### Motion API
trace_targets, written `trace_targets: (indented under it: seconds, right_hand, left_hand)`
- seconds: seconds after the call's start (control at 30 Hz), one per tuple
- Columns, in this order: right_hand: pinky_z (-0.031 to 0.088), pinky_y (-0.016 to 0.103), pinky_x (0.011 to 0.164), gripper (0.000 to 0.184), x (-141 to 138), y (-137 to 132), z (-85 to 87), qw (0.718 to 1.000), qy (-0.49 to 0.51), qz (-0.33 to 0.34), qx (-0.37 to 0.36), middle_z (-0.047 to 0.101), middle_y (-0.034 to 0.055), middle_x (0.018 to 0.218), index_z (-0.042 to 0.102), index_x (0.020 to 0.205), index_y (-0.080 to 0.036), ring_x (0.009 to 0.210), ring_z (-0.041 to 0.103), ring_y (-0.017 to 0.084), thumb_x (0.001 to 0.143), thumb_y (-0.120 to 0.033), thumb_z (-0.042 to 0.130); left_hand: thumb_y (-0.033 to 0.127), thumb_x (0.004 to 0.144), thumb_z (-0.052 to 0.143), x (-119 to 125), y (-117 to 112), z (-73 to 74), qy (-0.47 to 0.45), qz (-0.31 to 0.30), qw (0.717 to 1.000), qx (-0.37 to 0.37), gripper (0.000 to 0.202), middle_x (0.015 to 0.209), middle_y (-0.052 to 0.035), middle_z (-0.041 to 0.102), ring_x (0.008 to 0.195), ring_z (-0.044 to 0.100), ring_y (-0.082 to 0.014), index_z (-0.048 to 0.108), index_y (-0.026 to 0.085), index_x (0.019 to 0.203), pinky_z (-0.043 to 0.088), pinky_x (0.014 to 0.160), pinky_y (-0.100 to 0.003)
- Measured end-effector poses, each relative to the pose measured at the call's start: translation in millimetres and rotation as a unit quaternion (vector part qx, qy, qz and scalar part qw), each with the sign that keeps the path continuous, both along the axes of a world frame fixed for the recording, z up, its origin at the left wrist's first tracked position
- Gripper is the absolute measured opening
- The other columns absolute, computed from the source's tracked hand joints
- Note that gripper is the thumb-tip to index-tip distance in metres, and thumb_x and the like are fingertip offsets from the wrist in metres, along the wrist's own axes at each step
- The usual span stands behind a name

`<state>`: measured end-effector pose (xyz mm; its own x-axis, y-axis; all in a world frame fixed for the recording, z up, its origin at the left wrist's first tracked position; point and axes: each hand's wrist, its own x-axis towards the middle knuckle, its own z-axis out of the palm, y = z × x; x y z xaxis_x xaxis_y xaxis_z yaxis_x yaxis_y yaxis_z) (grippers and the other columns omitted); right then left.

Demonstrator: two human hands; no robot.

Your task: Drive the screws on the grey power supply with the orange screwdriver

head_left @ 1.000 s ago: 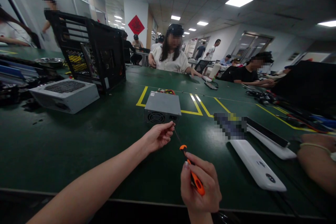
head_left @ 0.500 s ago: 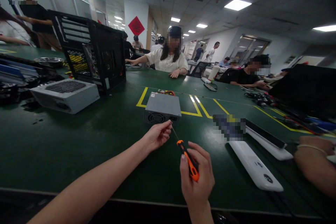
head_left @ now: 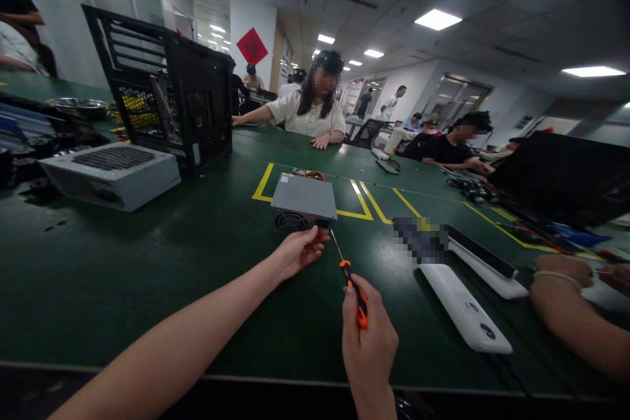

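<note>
A grey computer power supply (head_left: 302, 197) lies on the green table in front of me, its round fan grille facing my side and coloured wires behind it. My left hand (head_left: 302, 251) is at its front edge, near the right corner, with thumb and fingers curled together; whatever may be between them is too small to make out. My right hand (head_left: 371, 335) is closed round the black and orange handle of a screwdriver (head_left: 355, 294). The thin shaft points up and forward, its tip just right of my left fingertips and apart from them, close to the power supply's front corner.
A second power supply (head_left: 115, 174) and a black computer case (head_left: 197, 105) stand at the left. White devices (head_left: 465, 308) lie at the right, near a co-worker's forearm (head_left: 573, 302). Yellow tape (head_left: 358, 214) marks the table. Across it sits a person in a light top (head_left: 305, 115).
The screwdriver tip has moved away from my left fingertips, towards the right, and its handle is more upright. My left fingers have shifted slightly right and loosened a little. The view has turned slightly.
</note>
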<state>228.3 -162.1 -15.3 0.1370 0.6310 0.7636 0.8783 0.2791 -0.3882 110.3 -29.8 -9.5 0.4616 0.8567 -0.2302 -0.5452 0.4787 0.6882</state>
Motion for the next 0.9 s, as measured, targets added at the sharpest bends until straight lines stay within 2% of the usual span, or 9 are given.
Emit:
trace_targets:
  seconds: [0.3,0.9]
  right_hand:
    - [0.047,0.025,0.070,0.025,-2.2,6.8,0.2,0.999,0.026,-0.011,-0.032,0.065,0.0065,0.092,0.053,0.105,-0.017,0.080,0.062,0.015,0.088,-0.030,0.041]
    - [0.047,0.027,0.069,0.027,-3.6,10.1,1.6,0.997,0.043,-0.013,-0.057,0.064,0.0081,0.094,0.053,0.105,-0.016,0.081,0.062,0.017,0.088,-0.032,0.040]
  left_hand:
    - [0.023,0.084,0.050,0.7,5.6,-5.6,0.000,-0.002,1.000,-0.001,0.021,0.083,-0.0085,0.064,0.059,0.057,-0.0066,0.064,0.008,0.091,0.048,0.057,-0.018]
    - [0.024,0.084,0.049,-0.4,3.4,-3.5,-0.015,-0.018,1.000,0.004,0.022,0.082,-0.0083,0.063,0.061,0.057,-0.0078,0.062,0.008,0.091,0.048,0.059,-0.019]
